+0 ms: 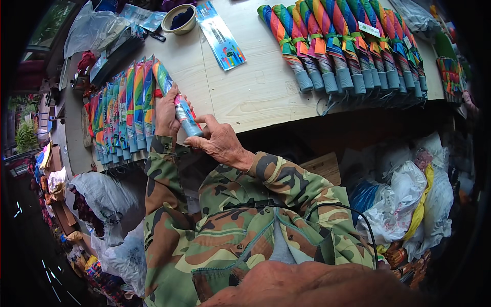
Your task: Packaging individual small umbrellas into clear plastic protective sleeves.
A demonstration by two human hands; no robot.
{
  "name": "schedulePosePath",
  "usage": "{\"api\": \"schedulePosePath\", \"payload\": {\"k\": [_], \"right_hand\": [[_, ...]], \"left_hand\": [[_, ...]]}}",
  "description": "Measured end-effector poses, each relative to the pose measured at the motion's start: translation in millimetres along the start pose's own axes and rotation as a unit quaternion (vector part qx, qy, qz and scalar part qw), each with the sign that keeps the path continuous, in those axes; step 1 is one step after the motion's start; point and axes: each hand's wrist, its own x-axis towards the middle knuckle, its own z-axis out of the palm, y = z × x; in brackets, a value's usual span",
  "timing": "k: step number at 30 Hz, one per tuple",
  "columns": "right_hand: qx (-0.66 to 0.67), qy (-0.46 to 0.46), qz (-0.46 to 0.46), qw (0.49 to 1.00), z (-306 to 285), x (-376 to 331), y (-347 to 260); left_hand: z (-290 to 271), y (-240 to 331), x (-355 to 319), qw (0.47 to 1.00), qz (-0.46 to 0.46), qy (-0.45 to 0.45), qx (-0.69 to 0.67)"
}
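Observation:
A folded rainbow umbrella with a grey-blue handle slants over the table's front edge, apparently in a clear sleeve. My left hand is wrapped round its middle. At the handle end, my right hand pinches between thumb and fingers. Just left of my hands lies a row of sleeved umbrellas, handles toward me. Over on the right side of the table, a row of rainbow umbrellas is strapped with green bands, their grey handles also pointing my way.
A flat printed plastic sleeve lies on the pale wooden table at the back. Beside it stands a bowl with dark contents. White plastic bags fill both sides below: one bag at right, another at left.

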Motion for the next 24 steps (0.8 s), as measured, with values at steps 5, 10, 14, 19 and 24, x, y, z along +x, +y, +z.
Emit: {"api": "schedulePosePath", "payload": {"k": [5,10,14,19,24], "right_hand": [[-0.089,0.045,-0.060,0.993,8,-3,3],[-0.221,0.145,-0.230,0.937,9,-5,0],[-0.341,0.114,-0.270,0.893,5,-2,-6],[-0.418,0.088,-0.240,0.872,8,-14,0],[-0.427,0.062,-0.220,0.875,2,-22,10]], "left_hand": [[0,3,-1,1.000,0.010,0.004,0.018],[1,4,-1,1.000,0.013,0.007,0.016],[-1,4,-1,0.999,0.014,0.008,0.035],[-26,6,10,0.990,0.066,0.000,0.126],[-40,18,2,0.778,0.286,0.152,0.538]]}}
